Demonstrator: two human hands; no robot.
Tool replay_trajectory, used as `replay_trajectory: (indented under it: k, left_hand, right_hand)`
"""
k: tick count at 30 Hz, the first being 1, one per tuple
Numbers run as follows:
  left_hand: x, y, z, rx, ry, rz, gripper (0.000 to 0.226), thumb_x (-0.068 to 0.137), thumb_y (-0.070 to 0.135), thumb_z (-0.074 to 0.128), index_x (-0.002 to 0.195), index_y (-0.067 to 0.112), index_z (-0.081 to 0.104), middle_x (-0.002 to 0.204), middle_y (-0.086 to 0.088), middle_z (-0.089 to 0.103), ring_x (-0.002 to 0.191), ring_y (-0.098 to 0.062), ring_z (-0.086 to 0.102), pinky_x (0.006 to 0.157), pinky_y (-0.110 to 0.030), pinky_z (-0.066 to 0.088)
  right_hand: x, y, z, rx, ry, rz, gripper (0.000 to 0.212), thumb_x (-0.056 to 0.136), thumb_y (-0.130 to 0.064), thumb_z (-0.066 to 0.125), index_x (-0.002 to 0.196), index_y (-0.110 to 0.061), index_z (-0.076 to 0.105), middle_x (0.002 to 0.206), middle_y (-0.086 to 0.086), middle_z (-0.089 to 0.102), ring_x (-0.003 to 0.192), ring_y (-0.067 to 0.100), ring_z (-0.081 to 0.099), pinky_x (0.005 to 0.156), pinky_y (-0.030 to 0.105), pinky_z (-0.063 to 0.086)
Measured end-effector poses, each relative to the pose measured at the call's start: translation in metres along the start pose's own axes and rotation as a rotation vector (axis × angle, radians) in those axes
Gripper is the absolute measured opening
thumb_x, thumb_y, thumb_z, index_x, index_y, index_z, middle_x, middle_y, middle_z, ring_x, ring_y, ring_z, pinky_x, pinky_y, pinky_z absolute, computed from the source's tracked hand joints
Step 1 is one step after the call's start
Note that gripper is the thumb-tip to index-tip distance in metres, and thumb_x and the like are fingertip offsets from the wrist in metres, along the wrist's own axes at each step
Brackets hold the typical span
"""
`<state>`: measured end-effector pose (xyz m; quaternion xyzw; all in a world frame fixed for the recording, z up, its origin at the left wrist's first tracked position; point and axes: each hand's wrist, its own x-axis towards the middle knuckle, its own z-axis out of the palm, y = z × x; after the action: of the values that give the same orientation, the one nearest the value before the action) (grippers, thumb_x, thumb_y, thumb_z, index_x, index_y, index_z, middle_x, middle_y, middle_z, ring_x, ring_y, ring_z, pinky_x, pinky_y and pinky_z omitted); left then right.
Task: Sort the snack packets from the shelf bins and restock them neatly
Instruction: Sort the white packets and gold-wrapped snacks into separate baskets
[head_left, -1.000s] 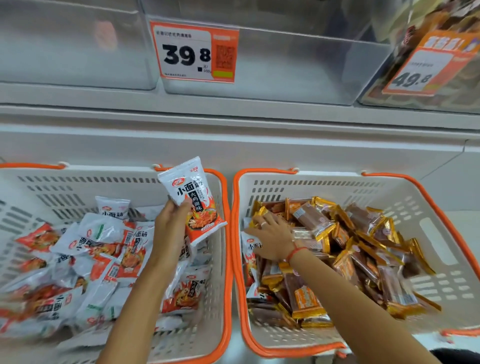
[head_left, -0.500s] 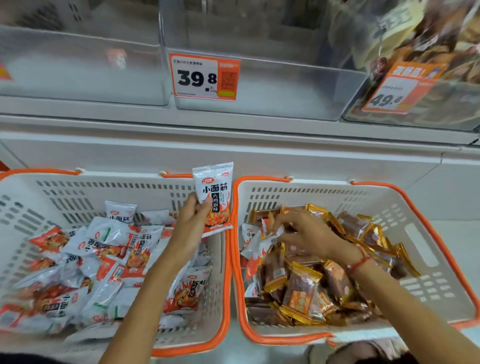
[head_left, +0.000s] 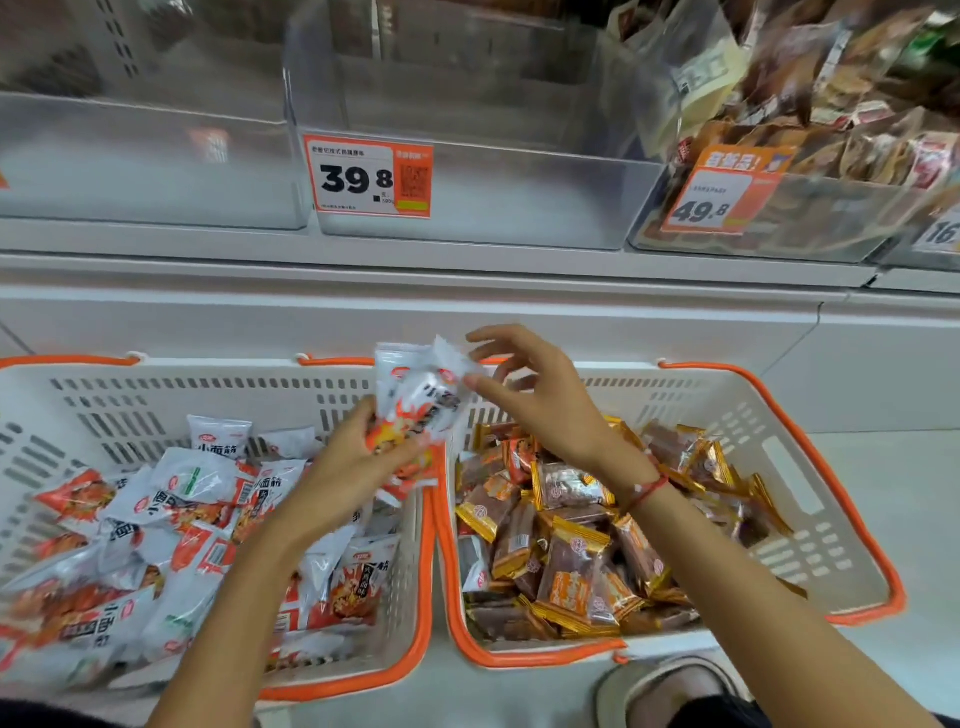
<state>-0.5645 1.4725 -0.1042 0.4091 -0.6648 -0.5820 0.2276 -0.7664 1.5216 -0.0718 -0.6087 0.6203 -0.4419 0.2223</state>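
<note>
Left hand: the left hand (head_left: 345, 470) grips a small bunch of white-and-red packets (head_left: 415, 402) by their lower ends, held upright above the seam where the 2 baskets meet.
Right hand: the right hand (head_left: 540, 397) is just right of that bunch, fingers spread and only loosely bent, fingertips (head_left: 470, 382) at the bunch's upper edge — whether it is pinching a packet or merely letting go, I cannot tell through the blur.
What changed: 0.5 s ago the left hand held 1 white packet and the right was down among the brown ones, picking out a stray white packet; now that stray is up against the left hand's packet and the right hand has risen clear of the pile.
Meaning: 1 misplaced packet looks to have been pulled from the wrong bin and passed across — sorting, not yet restocking.
Below the left hand: the left basket (head_left: 156, 379), orange-rimmed, holds the loose heap of matching white packets.
Below the right hand: the right basket (head_left: 810, 467) holds gold-edged brown packets (head_left: 566, 551); a white packet (head_left: 475, 569) lies at its left wall, probably another stray.
Above both hands: a clear shelf bin (head_left: 519, 197) with a 39.8 price tag (head_left: 369, 176), nothing visible inside — likely a restock target.
</note>
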Motion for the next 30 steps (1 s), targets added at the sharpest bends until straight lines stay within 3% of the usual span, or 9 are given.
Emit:
replay_trajectory:
  k: [3,6,10,12,14,17,19,24,30]
  left_hand:
    - [0.011,-0.031,-0.032,0.005,0.225,-0.038,0.039,0.084,0.016,0.071,0.116,0.019,0.050,0.098,0.005,0.064,0.071,-0.008,0.069,0.056,-0.017,0.054]
    - [0.024,-0.073,-0.046,0.137,0.332,-0.139,0.041,0.083,0.018,0.074,0.117,0.015,0.051,0.098,0.002,0.063,0.088,-0.018,0.065,0.075,-0.031,0.051]
    - [0.026,-0.116,-0.031,0.228,0.372,-0.226,0.053,0.082,0.024,0.075,0.127,0.013,0.050,0.117,-0.005,0.061,0.099,-0.021,0.062,0.078,-0.032,0.047]
    - [0.027,-0.117,-0.014,0.319,0.495,-0.173,0.071,0.084,0.036,0.072,0.143,0.015,0.037,0.143,-0.009,0.046,0.129,-0.026,0.045,0.104,-0.042,0.041]
    - [0.026,-0.099,0.008,0.310,0.578,-0.079,0.077,0.088,0.040,0.065,0.150,0.018,0.027,0.155,0.000,0.028,0.142,-0.017,0.027,0.113,-0.034,0.025]
    - [0.021,-0.076,0.038,0.310,0.262,0.123,0.055,0.090,0.046,0.057,0.141,0.036,0.038,0.143,0.023,0.029,0.133,0.003,0.026,0.110,-0.028,0.027]
    - [0.020,-0.079,0.043,0.374,0.072,0.156,0.049,0.090,0.043,0.060,0.136,0.038,0.045,0.142,0.029,0.026,0.130,0.007,0.027,0.108,-0.028,0.033]
    - [0.021,-0.074,0.045,0.494,0.160,0.157,0.050,0.085,0.039,0.068,0.132,0.033,0.051,0.148,0.018,0.035,0.125,-0.005,0.046,0.096,-0.025,0.041]
    - [0.015,-0.060,0.064,0.545,0.166,0.189,0.064,0.087,0.062,0.053,0.140,0.026,0.048,0.156,0.008,0.028,0.144,-0.015,0.024,0.115,-0.035,0.020]
  right_hand:
    - [-0.022,0.048,0.012,-0.142,-0.054,0.071,0.012,0.094,-0.018,0.060,0.104,-0.019,0.066,0.085,-0.011,0.067,0.074,0.005,0.062,0.067,0.025,0.053]
    - [-0.049,0.104,0.026,-0.390,-0.438,0.148,0.013,0.091,-0.017,0.061,0.101,-0.017,0.070,0.085,-0.020,0.064,0.069,-0.002,0.053,0.064,0.027,0.045]
    - [-0.076,0.149,0.062,-0.768,-0.909,0.157,0.055,0.082,-0.043,0.068,0.132,-0.024,0.054,0.128,0.003,0.057,0.114,0.021,0.047,0.091,0.039,0.041]
    - [-0.081,0.162,0.078,-0.922,-0.963,0.130,0.073,0.080,-0.051,0.067,0.143,-0.025,0.041,0.141,0.007,0.046,0.134,0.026,0.032,0.102,0.045,0.031]
    - [-0.082,0.171,0.088,-0.999,-0.965,0.099,0.078,0.077,-0.058,0.066,0.144,-0.027,0.038,0.147,0.009,0.039,0.143,0.028,0.018,0.106,0.049,0.026]
    - [-0.081,0.174,0.092,-1.110,-0.983,0.028,0.061,0.083,-0.058,0.057,0.135,-0.027,0.048,0.139,0.013,0.047,0.140,0.033,0.024,0.103,0.051,0.030]
    - [-0.076,0.167,0.087,-1.139,-0.956,0.019,0.044,0.089,-0.051,0.053,0.125,-0.025,0.057,0.132,0.013,0.051,0.133,0.032,0.033,0.100,0.049,0.034]
    - [-0.074,0.154,0.032,-1.031,-0.667,0.087,0.024,0.090,-0.033,0.051,0.105,-0.027,0.068,0.125,0.004,0.052,0.119,0.026,0.043,0.093,0.042,0.038]
    - [-0.070,0.118,-0.052,-0.727,-0.062,0.165,0.022,0.093,-0.031,0.061,0.086,-0.011,0.067,0.097,0.003,0.062,0.085,0.022,0.058,0.061,0.029,0.040]
